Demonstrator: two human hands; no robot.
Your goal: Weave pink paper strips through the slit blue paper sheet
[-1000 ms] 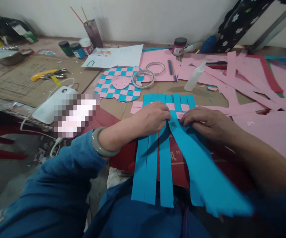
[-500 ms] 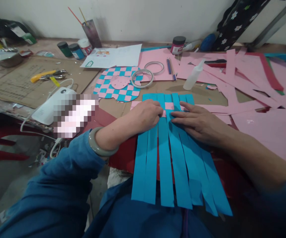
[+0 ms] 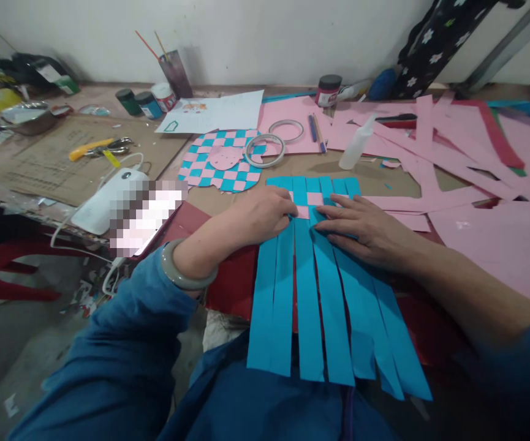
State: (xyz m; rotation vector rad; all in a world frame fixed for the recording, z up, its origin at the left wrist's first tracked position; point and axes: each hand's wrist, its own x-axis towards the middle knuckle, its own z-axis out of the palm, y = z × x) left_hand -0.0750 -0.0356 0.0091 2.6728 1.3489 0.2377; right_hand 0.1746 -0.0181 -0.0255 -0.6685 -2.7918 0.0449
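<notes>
Blue paper strips (image 3: 308, 306) lie fanned between and below both grips, their long axis running from the far woven edge toward the person's lap. A pink paper strip (image 3: 314, 198) crosses them sideways just beyond the fingertips. Neither grip is clenched: the left grip (image 3: 260, 214) and right grip (image 3: 368, 233) both press down flat and open, holding nothing up, their fingers spread on the weave. The right grip's fingers lie over the blue strips, while the left grip rests at their left side, so both are about equally near the crossing. Under the strips lies a dark red card (image 3: 234, 285). Beyond the left grip, on the cardboard-covered bench (image 3: 301, 160), sits a pink-and-blue woven paper mat (image 3: 219, 174); beyond the right grip stands a white plastic squeeze bottle (image 3: 356, 144).
</notes>
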